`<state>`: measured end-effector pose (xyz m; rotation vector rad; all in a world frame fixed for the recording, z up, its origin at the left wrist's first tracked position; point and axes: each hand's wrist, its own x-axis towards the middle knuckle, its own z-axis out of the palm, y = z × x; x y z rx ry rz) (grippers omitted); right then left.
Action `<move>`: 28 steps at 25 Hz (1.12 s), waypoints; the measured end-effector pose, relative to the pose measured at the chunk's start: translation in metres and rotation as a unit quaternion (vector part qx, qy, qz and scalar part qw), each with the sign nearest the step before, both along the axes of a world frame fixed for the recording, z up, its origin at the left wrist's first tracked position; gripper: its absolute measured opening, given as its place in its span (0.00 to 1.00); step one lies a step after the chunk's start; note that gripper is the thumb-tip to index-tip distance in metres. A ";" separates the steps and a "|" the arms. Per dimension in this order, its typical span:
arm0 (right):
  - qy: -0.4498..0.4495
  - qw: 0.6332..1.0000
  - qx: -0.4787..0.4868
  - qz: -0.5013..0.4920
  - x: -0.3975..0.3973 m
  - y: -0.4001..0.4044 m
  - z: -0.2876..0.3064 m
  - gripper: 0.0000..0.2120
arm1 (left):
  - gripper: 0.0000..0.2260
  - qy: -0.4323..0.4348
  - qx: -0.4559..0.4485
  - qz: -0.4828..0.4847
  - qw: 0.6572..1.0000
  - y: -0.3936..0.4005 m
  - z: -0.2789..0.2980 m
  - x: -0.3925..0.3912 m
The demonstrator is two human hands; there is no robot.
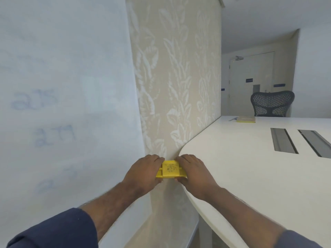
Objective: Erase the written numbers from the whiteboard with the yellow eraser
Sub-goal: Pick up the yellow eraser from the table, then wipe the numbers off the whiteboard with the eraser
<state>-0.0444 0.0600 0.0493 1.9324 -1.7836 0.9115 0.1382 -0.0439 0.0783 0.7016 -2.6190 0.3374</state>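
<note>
The whiteboard (pixel 62 68) fills the left of the view and carries faint, smeared blue numbers (pixel 53 135) in three rows. Both hands hold the yellow eraser (pixel 171 171) in front of the patterned wall, at the rounded corner of the white table. My left hand (pixel 143 173) grips its left end and my right hand (pixel 194 173) grips its right end. The eraser is apart from the whiteboard, well to the right of the writing.
A beige leaf-patterned wall panel (pixel 175 77) stands between whiteboard and table. The white table (pixel 250 176) extends right, with two grey cable slots (pixel 283 140) and a yellow-edged pad (pixel 245 119) at its far end. A black mesh chair (pixel 272 102) and a door (pixel 250 81) are behind.
</note>
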 end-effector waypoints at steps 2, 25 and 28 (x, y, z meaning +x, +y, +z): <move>0.004 1.000 -0.014 0.018 0.021 -0.007 0.013 0.26 | 0.28 0.007 -0.010 0.016 1.000 -0.001 0.012 0.025; 0.011 0.949 -0.153 0.276 0.289 -0.060 0.122 0.26 | 0.28 0.054 -0.192 0.246 0.949 0.057 0.119 0.317; 0.014 0.937 -0.165 0.306 0.322 -0.060 0.136 0.26 | 0.30 0.043 -0.227 0.281 0.931 0.077 0.130 0.351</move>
